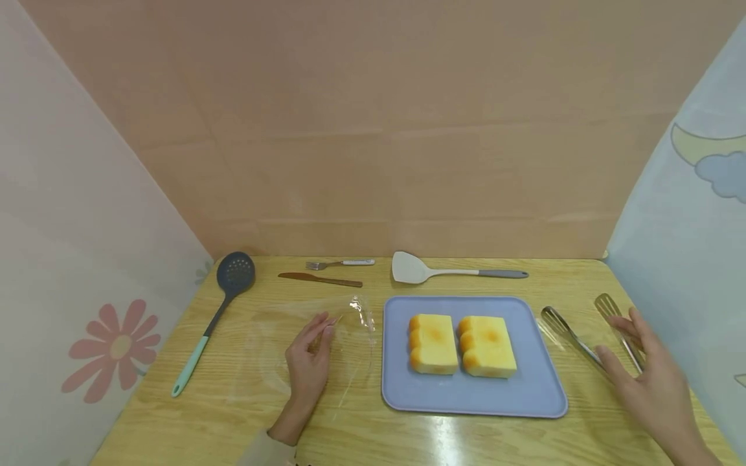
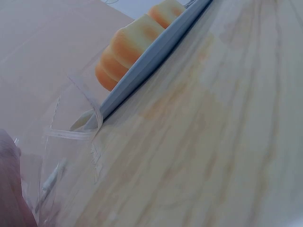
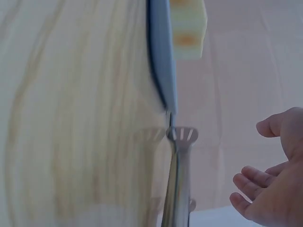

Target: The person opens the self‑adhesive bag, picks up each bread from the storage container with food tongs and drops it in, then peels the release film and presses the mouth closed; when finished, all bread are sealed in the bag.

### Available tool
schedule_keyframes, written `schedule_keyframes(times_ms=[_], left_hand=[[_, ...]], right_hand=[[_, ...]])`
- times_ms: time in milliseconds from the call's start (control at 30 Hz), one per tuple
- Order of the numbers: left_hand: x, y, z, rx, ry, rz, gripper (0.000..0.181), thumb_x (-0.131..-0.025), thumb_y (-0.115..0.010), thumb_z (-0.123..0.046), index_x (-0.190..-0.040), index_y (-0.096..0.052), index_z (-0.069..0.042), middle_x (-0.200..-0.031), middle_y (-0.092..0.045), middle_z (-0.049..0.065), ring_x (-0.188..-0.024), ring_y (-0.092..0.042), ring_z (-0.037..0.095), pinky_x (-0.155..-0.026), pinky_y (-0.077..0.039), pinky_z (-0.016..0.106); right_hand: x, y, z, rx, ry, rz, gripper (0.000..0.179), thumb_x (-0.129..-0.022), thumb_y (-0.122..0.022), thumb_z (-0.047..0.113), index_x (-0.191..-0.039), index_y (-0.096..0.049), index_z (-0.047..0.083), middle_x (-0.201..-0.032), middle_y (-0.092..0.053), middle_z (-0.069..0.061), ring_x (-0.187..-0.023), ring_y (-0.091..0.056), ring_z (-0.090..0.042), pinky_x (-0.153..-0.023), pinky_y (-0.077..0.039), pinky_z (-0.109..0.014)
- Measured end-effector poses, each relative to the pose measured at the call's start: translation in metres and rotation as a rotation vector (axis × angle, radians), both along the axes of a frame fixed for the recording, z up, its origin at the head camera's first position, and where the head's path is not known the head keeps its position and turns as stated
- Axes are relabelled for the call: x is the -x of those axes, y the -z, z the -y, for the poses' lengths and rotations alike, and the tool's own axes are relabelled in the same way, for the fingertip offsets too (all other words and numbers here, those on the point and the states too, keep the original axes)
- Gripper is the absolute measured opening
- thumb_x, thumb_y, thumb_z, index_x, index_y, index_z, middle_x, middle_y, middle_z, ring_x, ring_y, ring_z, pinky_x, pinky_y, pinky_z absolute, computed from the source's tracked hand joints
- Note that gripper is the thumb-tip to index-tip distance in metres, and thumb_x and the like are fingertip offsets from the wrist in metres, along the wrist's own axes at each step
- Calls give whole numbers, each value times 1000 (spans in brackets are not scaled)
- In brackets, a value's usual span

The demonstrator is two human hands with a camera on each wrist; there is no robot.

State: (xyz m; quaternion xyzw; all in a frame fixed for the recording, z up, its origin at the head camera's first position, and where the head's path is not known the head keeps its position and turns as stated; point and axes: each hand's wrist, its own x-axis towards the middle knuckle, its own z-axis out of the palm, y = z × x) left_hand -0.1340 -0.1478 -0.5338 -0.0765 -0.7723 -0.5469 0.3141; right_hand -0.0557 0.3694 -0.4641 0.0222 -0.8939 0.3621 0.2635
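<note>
My left hand (image 1: 309, 356) pinches the edge of a clear plastic bag (image 1: 355, 343) between thumb and fingers, left of the tray. In the left wrist view the bag's see-through film (image 2: 73, 135) shows beside the fingers. My right hand (image 1: 655, 375) is spread over a pair of metal tongs (image 1: 574, 336), whose slotted ends point toward the back. Thumb and fingers stand apart, with nothing held. The right wrist view shows the tongs (image 3: 177, 189) on the table and the right hand (image 3: 274, 175) above them, fingers loosely bent.
A blue tray (image 1: 472, 398) between the hands bears two bread loaves (image 1: 437, 346). Behind it lies a white spatula (image 1: 410, 268); a fork (image 1: 326, 265) and brown knife (image 1: 320, 279) lie to its left. A skimmer (image 1: 236, 275) is at far left. Walls stand around the table.
</note>
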Motion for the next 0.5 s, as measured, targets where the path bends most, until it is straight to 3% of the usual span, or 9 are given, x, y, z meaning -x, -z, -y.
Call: schedule_keyframes(times_ms=[100, 200, 267, 300, 367, 433, 500], left_hand=[[-1, 0, 0, -6, -3, 3, 14, -102, -75, 5, -113, -84, 3, -129, -77, 26, -128, -70, 53, -104, -50, 10], [0, 0, 0, -10, 1, 9, 14, -103, -75, 5, -113, -84, 3, -130, -77, 26, -128, -69, 53, -103, -51, 10], [0, 0, 1, -17, 6, 13, 14, -103, -75, 5, -113, -84, 3, -130, -76, 27, -129, -69, 53, -103, -50, 10], [-1, 0, 1, -18, 9, 15, 14, -103, -75, 5, -113, -84, 4, -130, -76, 27, -129, -69, 53, -104, -50, 11], [-1, -1, 1, -24, 15, 18, 14, -103, -75, 5, -114, -84, 4, -131, -76, 27, -129, -69, 54, -104, -50, 11], [-1, -1, 1, -26, 15, 20, 14, -103, -75, 4, -113, -84, 4, -131, -76, 27, -129, -69, 54, -104, -50, 11], [-1, -1, 1, -21, 13, 20, 14, -103, -75, 5, -113, -84, 4, -130, -76, 27, -129, -69, 53, -104, -50, 10]], right_hand=[[1, 6, -9, -26, 46, 53, 89, -102, -77, 4, -175, -26, 1, -158, -54, 14, -134, -34, 24, -106, -18, 5], [1, 8, -16, -49, 94, 131, 90, -104, -78, 8, -174, -23, -2, -156, -55, -26, -146, -45, -11, -102, -15, 5], [2, 10, -20, -59, 125, 180, 92, -104, -79, 12, -174, -21, -3, -151, -51, -40, -143, -45, -39, -103, -14, 1], [3, 10, -22, -57, 135, 203, 93, -104, -79, 14, -174, -20, -4, -151, -49, -42, -138, -42, -51, -113, -20, -6], [4, 14, -26, -60, 153, 245, 97, -104, -80, 20, -173, -18, -7, -150, -45, -45, -133, -40, -60, -126, -31, -32], [5, 19, -31, -69, 160, 287, 101, -104, -81, 26, -171, -15, -11, -148, -42, -48, -133, -38, -65, -122, -36, -65], [5, 26, -36, -77, 155, 333, 107, -103, -80, 32, -168, -11, -17, -146, -38, -52, -134, -34, -70, -109, -29, -86]])
